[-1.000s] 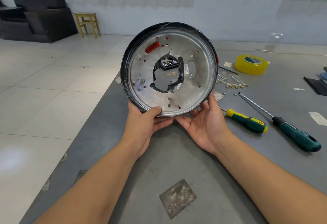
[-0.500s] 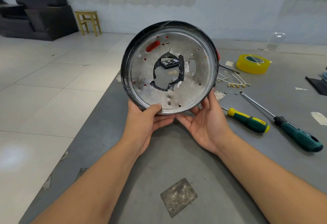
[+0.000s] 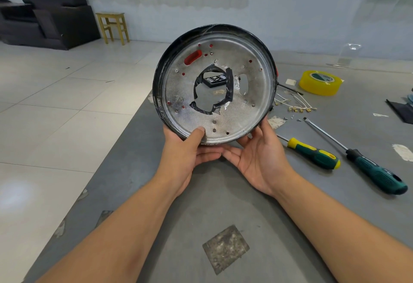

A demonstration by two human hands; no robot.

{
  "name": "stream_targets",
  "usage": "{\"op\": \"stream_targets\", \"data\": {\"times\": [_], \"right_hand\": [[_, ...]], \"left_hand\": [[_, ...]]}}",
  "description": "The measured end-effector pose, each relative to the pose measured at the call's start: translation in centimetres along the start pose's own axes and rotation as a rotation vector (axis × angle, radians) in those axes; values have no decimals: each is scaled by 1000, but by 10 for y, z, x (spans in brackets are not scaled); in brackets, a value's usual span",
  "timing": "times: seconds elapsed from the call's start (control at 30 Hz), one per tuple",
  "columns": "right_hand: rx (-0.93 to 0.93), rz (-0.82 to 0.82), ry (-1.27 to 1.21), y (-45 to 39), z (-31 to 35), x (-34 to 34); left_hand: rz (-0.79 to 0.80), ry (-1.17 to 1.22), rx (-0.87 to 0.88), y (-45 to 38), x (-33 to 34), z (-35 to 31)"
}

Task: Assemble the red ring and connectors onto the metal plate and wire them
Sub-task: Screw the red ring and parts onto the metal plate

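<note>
Now, hands: left hand (image 3: 186,148) pinches the metal plate (image 3: 214,86) at its lower rim; right hand (image 3: 261,159) spread, cradling underneath.
Plate: upright above the counter (image 3: 223,193) near its left edge.
Advice: steady it, align holes before fitting.
Connectors (image 3: 295,106): farther right.

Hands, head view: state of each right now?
Left hand: grips the lower rim of the metal plate, thumb on its face.
Right hand: open, palm up, straight fingers supporting the plate's lower edge.
</note>
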State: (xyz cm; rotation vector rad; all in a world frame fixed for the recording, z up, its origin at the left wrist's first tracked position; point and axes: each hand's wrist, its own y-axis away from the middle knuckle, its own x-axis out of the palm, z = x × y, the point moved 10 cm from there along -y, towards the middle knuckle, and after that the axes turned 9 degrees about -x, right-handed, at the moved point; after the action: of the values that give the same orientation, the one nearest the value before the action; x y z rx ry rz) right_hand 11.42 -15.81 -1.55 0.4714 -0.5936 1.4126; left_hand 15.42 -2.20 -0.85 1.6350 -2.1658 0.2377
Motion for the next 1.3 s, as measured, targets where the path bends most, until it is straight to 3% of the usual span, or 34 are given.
{"op": "stream_targets", "data": {"times": [0.6,0.8,0.97,1.07,1.3], "right_hand": [[17,93,18,2,-2,6],[-78,126,88,5,7,11],[-130,143,173,7,11,16],[-159,137,229,8,14,16],[-146,143,237,8,14,18]], "left_hand": [[-45,-87,16,-1,-5,-1],[-387,-352,150,8,-31,-22],[-429,-435,166,17,-33,-28],[-409,-511,307,28,-24,-42],[-227,-930,564,46,12,-63]]}}
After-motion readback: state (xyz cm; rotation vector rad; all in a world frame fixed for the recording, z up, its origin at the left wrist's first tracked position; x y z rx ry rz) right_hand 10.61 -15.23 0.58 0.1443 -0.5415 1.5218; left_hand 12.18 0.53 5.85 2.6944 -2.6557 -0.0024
